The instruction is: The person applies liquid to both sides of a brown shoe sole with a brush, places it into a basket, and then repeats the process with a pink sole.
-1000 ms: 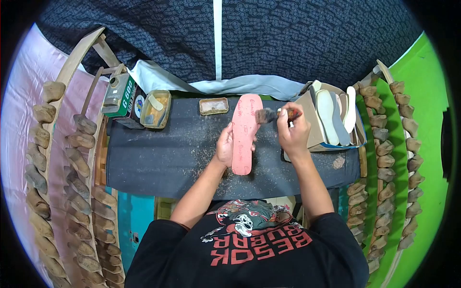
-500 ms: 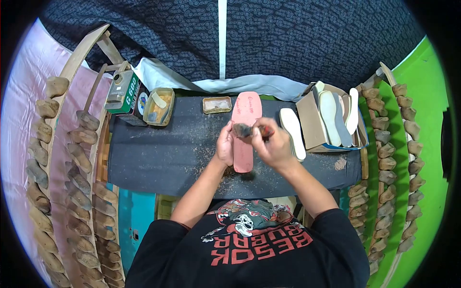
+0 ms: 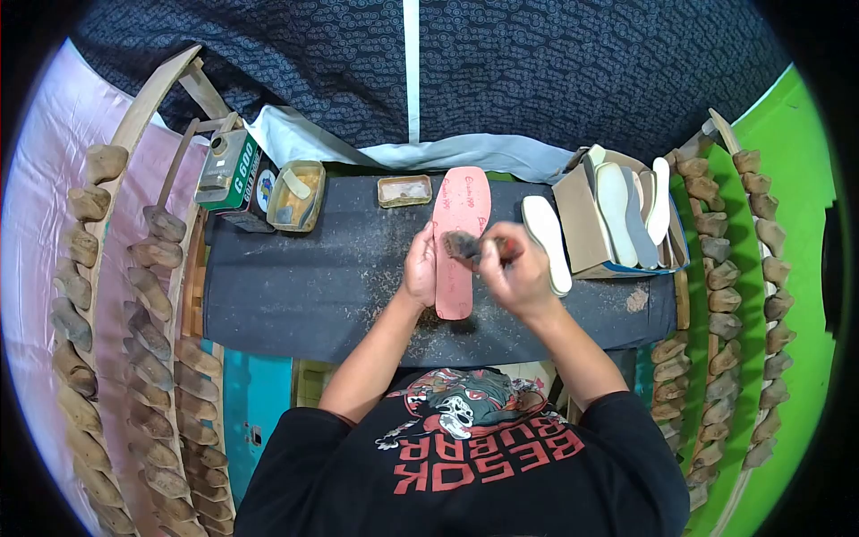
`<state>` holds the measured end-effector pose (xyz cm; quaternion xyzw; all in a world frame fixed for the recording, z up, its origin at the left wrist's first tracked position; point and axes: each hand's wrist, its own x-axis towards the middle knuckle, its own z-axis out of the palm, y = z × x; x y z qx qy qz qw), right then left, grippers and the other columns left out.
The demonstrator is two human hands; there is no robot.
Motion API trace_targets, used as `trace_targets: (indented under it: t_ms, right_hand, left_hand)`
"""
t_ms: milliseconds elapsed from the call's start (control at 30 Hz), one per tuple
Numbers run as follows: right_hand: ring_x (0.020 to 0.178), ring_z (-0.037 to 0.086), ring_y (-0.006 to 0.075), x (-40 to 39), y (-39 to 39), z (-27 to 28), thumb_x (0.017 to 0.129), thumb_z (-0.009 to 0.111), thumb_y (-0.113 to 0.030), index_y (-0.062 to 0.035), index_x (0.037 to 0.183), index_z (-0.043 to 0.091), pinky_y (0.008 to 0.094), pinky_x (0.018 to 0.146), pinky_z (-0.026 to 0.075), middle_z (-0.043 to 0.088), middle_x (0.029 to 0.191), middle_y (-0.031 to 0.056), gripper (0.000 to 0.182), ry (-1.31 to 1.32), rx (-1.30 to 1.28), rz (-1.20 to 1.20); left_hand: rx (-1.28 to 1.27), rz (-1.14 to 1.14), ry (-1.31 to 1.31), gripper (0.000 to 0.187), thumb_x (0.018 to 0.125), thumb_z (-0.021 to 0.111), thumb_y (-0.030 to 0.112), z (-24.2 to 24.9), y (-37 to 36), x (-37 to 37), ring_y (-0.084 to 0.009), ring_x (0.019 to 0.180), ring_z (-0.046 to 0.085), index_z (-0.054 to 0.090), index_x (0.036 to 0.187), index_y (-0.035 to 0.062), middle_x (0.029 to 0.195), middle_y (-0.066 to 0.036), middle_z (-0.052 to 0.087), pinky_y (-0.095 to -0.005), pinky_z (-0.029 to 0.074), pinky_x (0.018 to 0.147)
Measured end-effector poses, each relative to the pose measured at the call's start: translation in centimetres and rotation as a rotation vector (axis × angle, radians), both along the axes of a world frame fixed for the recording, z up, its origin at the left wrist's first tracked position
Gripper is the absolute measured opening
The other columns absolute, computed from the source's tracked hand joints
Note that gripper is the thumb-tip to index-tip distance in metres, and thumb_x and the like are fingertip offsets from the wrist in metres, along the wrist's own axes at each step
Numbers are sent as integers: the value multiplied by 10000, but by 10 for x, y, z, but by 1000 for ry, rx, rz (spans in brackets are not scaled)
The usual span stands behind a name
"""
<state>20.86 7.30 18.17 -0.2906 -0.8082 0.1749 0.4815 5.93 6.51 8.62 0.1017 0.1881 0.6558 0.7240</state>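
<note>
My left hand (image 3: 419, 268) grips the left edge of a long pink insole board (image 3: 461, 291), rounded at its ends and marked with red lettering. In my right hand (image 3: 521, 270) is a brush (image 3: 462, 246) with dark, worn bristles and a reddish handle that shows between the fingers. The bristles overlap the middle of the pink board, close to my left fingertips. Right beside my right hand, a white insole (image 3: 546, 242) lies on the dark-covered table (image 3: 268, 295).
Back left stand a green glue can (image 3: 240, 179) and a yellowish tub (image 3: 295, 199) with tools inside. A small tray (image 3: 404, 191) sits behind the board. At right is a cardboard box (image 3: 586, 228) of insoles. Racks of wooden shoe lasts (image 3: 76, 327) flank both sides. Shavings litter the table.
The brush has shifted slightly right and down over the pink board, with my right hand following. The board has tilted a little and moved slightly right at its top.
</note>
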Motion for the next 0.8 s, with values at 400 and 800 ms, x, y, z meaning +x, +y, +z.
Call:
trace_targets:
  t_ms: [400,800]
  right_hand:
    - [590,661,220,-10,-6,-10,896,654,-17,-2,998,588,340,548,522,641,716,104,122,-19,154,85]
    - [551,635,225,-49,6,-29,913,651,-56,-15,993,579,359,523,498,609,689,114,115,-12,-45,141]
  left_hand:
    - [60,-13,51,568,1048,303,480,-13,-13,-14,-244,1016,672,533,1371,73,1227,-114,667,-414,589,807]
    - [0,-7,131,562,1048,306,492,-47,-49,-43,-230,961,689,547,1352,86,1175,-100,691,-397,598,789]
